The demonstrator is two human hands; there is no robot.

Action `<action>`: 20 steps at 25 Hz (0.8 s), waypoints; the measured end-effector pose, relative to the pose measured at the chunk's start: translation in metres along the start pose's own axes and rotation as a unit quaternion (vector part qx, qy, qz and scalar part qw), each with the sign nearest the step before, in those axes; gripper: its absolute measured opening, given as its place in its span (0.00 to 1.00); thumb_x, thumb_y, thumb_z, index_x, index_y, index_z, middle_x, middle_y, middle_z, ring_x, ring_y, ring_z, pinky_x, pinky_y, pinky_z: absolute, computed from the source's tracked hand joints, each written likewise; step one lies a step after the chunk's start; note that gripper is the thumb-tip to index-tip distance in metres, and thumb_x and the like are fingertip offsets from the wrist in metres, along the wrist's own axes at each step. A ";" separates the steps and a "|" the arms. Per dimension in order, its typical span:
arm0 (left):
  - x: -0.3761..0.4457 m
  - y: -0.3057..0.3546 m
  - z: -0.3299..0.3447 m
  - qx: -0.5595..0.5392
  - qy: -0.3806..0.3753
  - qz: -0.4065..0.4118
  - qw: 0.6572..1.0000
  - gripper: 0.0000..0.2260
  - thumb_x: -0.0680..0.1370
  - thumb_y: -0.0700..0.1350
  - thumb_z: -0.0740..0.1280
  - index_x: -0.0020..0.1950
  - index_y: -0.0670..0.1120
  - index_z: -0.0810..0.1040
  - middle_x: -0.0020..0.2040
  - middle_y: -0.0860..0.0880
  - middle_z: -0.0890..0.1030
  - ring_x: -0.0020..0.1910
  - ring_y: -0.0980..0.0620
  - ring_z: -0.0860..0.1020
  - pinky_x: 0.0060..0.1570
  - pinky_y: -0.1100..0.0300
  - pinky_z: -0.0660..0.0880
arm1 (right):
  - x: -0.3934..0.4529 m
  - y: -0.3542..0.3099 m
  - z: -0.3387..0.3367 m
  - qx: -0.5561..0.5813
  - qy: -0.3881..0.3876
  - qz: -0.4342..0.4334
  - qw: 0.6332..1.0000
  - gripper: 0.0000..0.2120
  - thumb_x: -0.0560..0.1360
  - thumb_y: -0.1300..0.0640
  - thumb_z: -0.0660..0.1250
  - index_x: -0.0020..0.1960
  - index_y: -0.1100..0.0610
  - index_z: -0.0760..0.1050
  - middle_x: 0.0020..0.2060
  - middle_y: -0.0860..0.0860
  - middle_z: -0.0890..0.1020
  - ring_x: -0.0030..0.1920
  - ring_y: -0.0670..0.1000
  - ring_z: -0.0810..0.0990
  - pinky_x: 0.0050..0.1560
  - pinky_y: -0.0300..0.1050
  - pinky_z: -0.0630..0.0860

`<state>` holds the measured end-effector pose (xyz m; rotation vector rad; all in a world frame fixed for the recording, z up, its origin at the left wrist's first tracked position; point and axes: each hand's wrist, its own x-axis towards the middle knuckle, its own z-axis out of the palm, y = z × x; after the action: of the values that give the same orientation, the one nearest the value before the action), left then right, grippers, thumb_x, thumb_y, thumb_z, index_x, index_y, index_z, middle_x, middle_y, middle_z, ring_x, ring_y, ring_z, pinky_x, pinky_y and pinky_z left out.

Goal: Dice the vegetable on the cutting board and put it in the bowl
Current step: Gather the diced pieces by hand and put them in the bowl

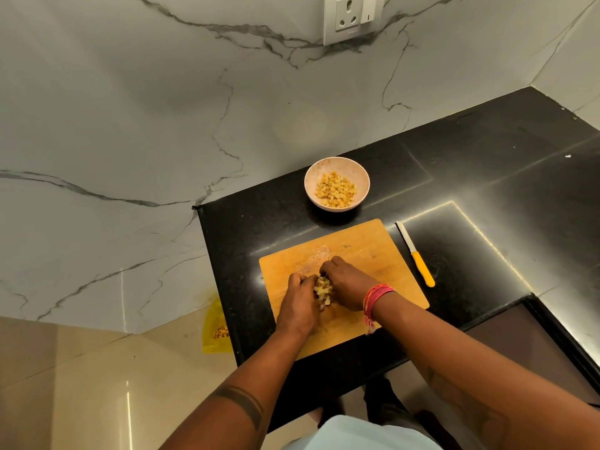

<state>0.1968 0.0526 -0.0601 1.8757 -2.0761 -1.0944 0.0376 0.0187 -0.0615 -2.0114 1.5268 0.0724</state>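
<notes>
Cupping a small heap of diced vegetable [324, 289] between them, the left hand [300, 308] and the right hand [347, 285] meet over the near middle of the wooden cutting board [373, 254], fingers curled inward round the pale yellow cubes so that both hands grasp the pile from either side. A few cubes show at the lower edge of the heap, just by the left thumb, touching the board. The right wrist wears a bundle of red and pink threads [376, 295]. The board lies on a black counter [487, 177], set at a slant to its edge. Beyond the board, near but apart from it, stands a pale bowl [311, 186] already holding a layer of yellow cubes. To the right of the board a knife [417, 256] with a white blade and a yellow handle lies flat on the counter, untouched. A white marble wall with grey veins rises behind, bearing a socket [352, 17].
</notes>
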 end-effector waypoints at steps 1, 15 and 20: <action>-0.002 0.001 0.000 -0.011 0.002 -0.003 1.000 0.29 0.78 0.42 0.72 0.77 0.47 0.67 0.65 0.52 0.66 0.58 0.52 0.74 0.64 0.58 0.75 | -0.001 0.001 0.000 0.001 -0.002 -0.004 1.000 0.25 0.75 0.62 0.71 0.70 0.57 0.69 0.63 0.58 0.70 0.57 0.61 0.77 0.59 0.55 0.77; -0.001 0.007 0.006 -0.035 0.044 -0.052 0.997 0.24 0.76 0.44 0.74 0.70 0.50 0.73 0.62 0.52 0.70 0.59 0.51 0.75 0.61 0.59 0.75 | -0.001 -0.005 -0.004 0.012 -0.011 -0.007 1.000 0.25 0.73 0.59 0.75 0.67 0.55 0.71 0.60 0.57 0.72 0.55 0.58 0.78 0.58 0.50 0.77; 0.002 0.016 0.002 -0.075 0.056 -0.093 0.991 0.21 0.77 0.39 0.72 0.69 0.49 0.76 0.63 0.48 0.75 0.60 0.48 0.75 0.61 0.59 0.72 | 0.000 -0.012 -0.004 0.064 0.010 0.043 0.997 0.18 0.75 0.58 0.73 0.63 0.57 0.76 0.58 0.56 0.80 0.57 0.57 0.78 0.56 0.48 0.75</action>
<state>0.1820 0.0515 -0.0527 2.0368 -1.7373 -1.1201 0.0473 0.0184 -0.0531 -1.8521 1.5899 -0.0112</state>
